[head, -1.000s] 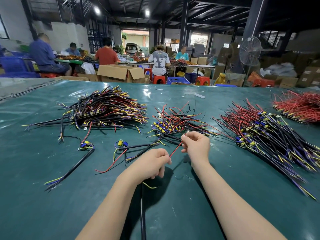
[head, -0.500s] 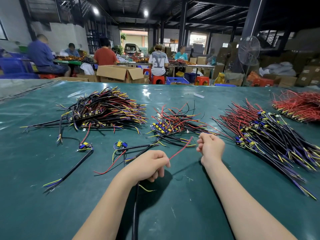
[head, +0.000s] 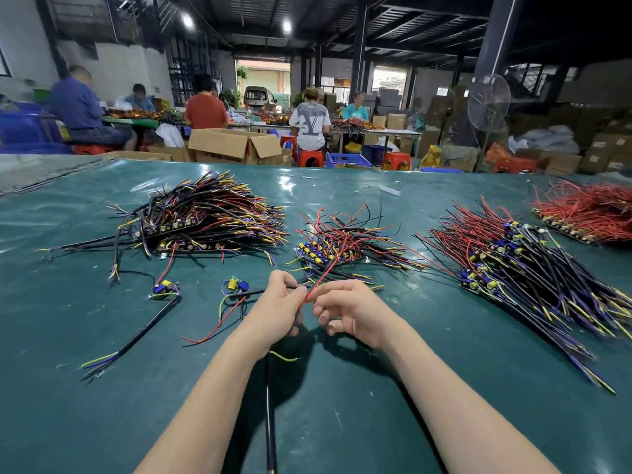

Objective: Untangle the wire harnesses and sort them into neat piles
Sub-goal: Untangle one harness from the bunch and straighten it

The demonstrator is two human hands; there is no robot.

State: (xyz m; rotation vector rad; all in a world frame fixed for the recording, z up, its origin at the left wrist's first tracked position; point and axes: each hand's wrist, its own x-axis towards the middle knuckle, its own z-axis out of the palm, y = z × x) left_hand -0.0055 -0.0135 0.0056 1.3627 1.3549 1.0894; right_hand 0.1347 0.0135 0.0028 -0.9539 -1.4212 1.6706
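Note:
My left hand [head: 277, 311] grips one wire harness [head: 270, 401] just above the green mat. Its black cable hangs down toward me, and its red wire [head: 323, 273] slants up to the right. My right hand [head: 354, 313] hovers right beside it with loosely curled fingers, the fingertips next to the red wire and nothing held. On the mat lie sorted heaps: a black-and-yellow pile [head: 212, 220] at the left, a small tangled pile [head: 345, 244] in the middle, and a long pile [head: 519, 268] at the right.
Two loose harnesses [head: 164, 289] [head: 236, 285] lie left of my hands. A red-wire pile [head: 591, 210] sits at the far right. The green mat [head: 102, 412] covers the table. Beyond its far edge are cardboard boxes [head: 236, 145], seated workers and a standing fan [head: 489, 104].
My right hand let go of the red wire's end, swung out to the right, then came back close to my left hand. The red wire now points up and away.

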